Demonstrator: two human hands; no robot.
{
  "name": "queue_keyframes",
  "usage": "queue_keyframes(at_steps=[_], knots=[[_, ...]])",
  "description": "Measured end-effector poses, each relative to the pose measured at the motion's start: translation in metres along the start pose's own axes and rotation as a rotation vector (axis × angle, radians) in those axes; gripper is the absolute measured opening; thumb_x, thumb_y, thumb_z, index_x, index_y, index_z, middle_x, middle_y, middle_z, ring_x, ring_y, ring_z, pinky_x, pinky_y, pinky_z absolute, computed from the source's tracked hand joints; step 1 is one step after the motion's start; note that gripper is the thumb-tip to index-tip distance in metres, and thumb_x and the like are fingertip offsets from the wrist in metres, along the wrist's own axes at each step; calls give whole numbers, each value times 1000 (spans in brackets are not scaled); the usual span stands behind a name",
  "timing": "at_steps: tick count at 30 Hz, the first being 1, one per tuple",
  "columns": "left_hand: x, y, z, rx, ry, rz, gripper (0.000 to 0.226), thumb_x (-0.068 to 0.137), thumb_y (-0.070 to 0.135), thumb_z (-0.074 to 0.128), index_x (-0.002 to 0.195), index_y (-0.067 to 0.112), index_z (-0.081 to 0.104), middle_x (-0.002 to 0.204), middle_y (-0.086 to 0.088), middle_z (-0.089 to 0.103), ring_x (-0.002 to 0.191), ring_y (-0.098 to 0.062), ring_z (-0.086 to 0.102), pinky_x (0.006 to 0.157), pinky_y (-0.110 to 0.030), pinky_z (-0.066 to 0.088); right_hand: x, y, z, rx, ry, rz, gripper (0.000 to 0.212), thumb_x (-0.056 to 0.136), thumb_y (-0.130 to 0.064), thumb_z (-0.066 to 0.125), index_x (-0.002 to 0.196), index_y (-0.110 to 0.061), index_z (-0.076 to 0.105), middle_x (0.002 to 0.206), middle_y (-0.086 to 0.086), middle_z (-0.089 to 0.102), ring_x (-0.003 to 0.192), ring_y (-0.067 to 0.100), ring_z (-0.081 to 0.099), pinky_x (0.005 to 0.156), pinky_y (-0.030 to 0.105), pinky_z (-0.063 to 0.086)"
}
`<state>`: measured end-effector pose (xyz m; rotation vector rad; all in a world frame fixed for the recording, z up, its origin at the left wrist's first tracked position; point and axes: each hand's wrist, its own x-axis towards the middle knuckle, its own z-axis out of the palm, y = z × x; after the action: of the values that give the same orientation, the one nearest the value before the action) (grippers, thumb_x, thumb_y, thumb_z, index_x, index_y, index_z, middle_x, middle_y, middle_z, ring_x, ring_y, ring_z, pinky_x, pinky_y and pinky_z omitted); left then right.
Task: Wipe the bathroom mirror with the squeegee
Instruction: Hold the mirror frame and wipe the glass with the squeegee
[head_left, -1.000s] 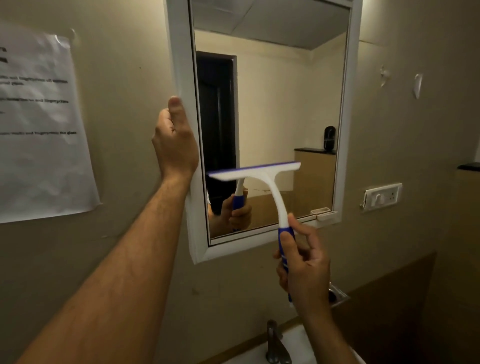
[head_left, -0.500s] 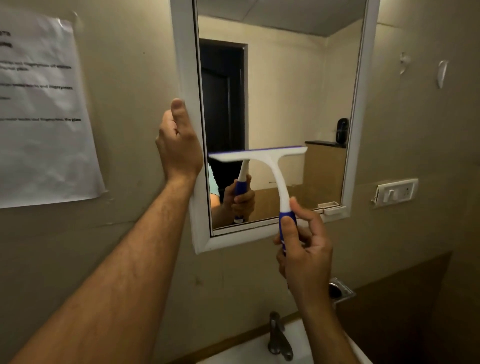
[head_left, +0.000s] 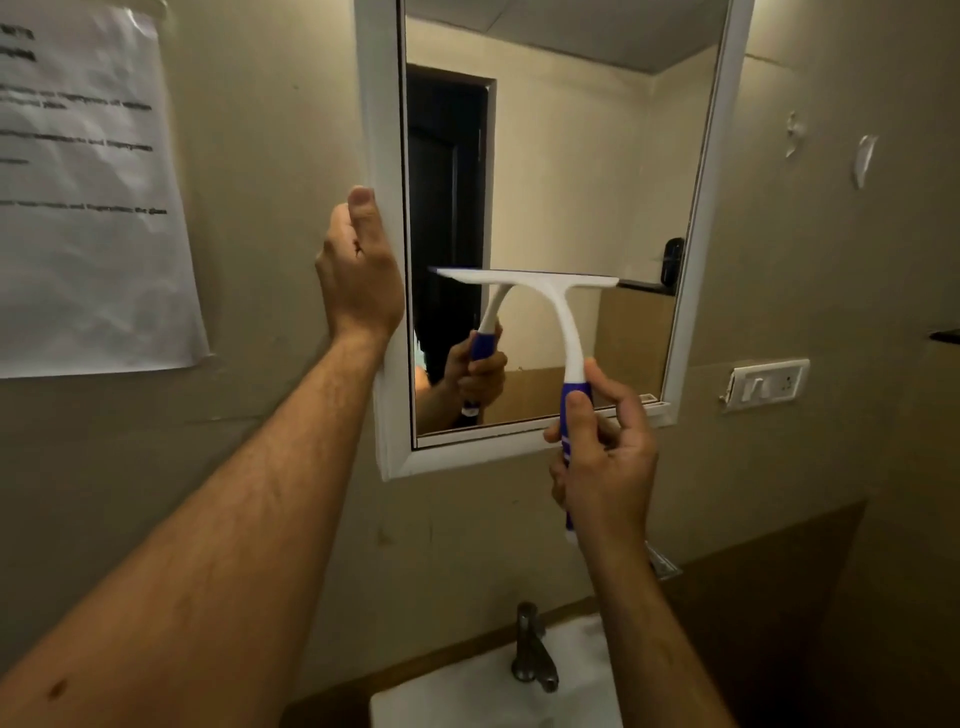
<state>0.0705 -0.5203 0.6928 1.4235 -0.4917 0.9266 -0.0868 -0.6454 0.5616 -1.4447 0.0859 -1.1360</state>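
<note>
A white-framed mirror (head_left: 701, 218) hangs on the beige wall. My right hand (head_left: 605, 457) grips the blue handle of a white squeegee (head_left: 540, 291). Its blade lies level against the glass, about two thirds of the way down. My left hand (head_left: 358, 270) clasps the mirror's left frame edge, thumb up along the frame. The glass reflects my hand with the squeegee handle, a dark doorway and the ceiling.
A printed paper sheet (head_left: 88, 192) is taped to the wall on the left. A switch plate (head_left: 766, 384) sits right of the mirror, two wall hooks (head_left: 862, 158) above it. Below are a metal tap (head_left: 532, 649) and a white basin (head_left: 467, 696).
The squeegee blade has risen up the glass and levelled out, my right hand rising with it. My left hand stays on the frame. The view has shifted right and closer.
</note>
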Motion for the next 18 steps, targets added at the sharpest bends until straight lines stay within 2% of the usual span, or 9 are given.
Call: queue_keyframes(at_steps=[3, 7, 9, 12, 15, 18], knots=[[0, 0, 1, -2, -4, -1, 37, 104, 36, 24, 80, 18, 45, 63, 9, 39, 49, 12, 43, 48, -4, 34, -8, 13, -3, 3, -10, 17, 29, 92, -33, 56, 120, -42, 58, 85, 15, 66, 59, 16, 55, 44, 21, 44], [0, -2, 1, -16, -5, -8, 37, 104, 36, 25, 77, 20, 44, 63, 8, 38, 49, 11, 42, 47, -3, 34, -39, 36, -12, -12, 0, 83, 27, 83, -39, 57, 101, -58, 61, 81, 16, 65, 52, 13, 54, 41, 21, 44], [0, -2, 1, -25, -5, -11, 37, 104, 36, 25, 82, 18, 48, 65, 9, 41, 51, 14, 44, 49, -2, 35, -37, 29, -10, 0, -9, 82, 28, 86, -34, 57, 105, -54, 61, 83, 17, 65, 51, 11, 54, 41, 20, 44], [0, -2, 0, -34, -13, -1, 35, 104, 37, 25, 80, 24, 47, 67, 11, 42, 51, 16, 44, 49, -1, 35, -6, -11, 4, 47, -21, -32, 30, 95, -20, 54, 119, -37, 58, 85, 12, 66, 52, 12, 55, 42, 21, 45], [-1, -3, 0, -36, -14, 1, 39, 104, 38, 24, 85, 14, 47, 64, 7, 39, 48, 8, 41, 46, -4, 35, 34, -56, 25, 93, -25, -126, 28, 97, -26, 52, 123, -37, 56, 78, 8, 66, 50, 14, 52, 41, 22, 44], [0, -3, 0, -33, -19, 2, 37, 104, 39, 23, 84, 18, 47, 64, 8, 39, 51, 4, 40, 46, -4, 35, 49, -64, 40, 70, -56, -121, 27, 97, -32, 53, 124, -39, 56, 78, 12, 66, 52, 14, 54, 42, 23, 44]])
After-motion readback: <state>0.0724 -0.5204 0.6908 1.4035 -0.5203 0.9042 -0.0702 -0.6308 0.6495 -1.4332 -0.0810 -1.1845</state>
